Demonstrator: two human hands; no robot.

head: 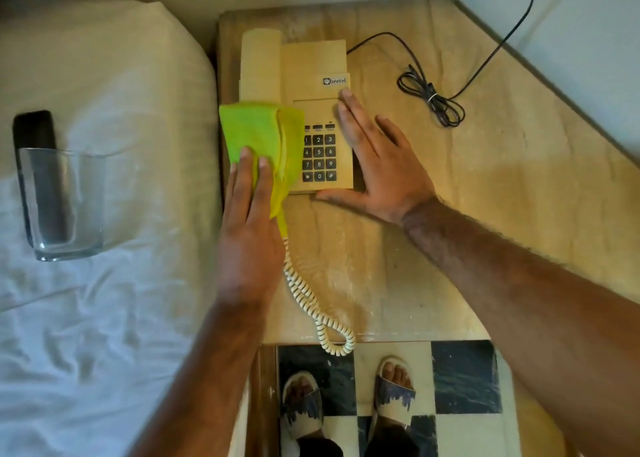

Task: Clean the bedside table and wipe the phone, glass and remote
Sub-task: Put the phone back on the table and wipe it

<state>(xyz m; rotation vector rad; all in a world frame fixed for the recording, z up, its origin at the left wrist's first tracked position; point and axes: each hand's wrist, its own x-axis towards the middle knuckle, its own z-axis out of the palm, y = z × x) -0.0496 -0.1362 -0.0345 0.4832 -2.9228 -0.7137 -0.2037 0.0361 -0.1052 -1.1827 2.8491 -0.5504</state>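
The phone [313,117] is sitting on the bedside table [467,186], near its bed-side edge, with the handset [260,65] lying in its cradle. The left hand [249,235] is pressing a green cloth [258,138] flat over the near end of the handset, fingers extended on top of the cloth rather than curled around it; the cloth is being pinned under the palm, not clenched. Just to the right of that contact, the keypad [319,158] is showing uncovered. Beyond the keypad, the right hand [377,165] is lying open and flat against the far side of the phone body, thumb along the near edge, bracing it and grasping nothing.

Below the left hand, the coiled cord [311,304] is trailing off the front edge of the table. Well to the right of the bracing hand, a black cable [429,96] is lying bundled on the tabletop.

Far to the left of the cloth, on the bed [104,318], the glass [62,207] and the remote [34,138] are resting side by side, apart from the table.

Assessment: the phone wipe is appearing to be in progress. The tabletop is showing pale streaks and smears, so its cleaning is judged incomplete or unstarted. Whether the glass and remote are already wiped cannot be told; both are awaiting return to the table
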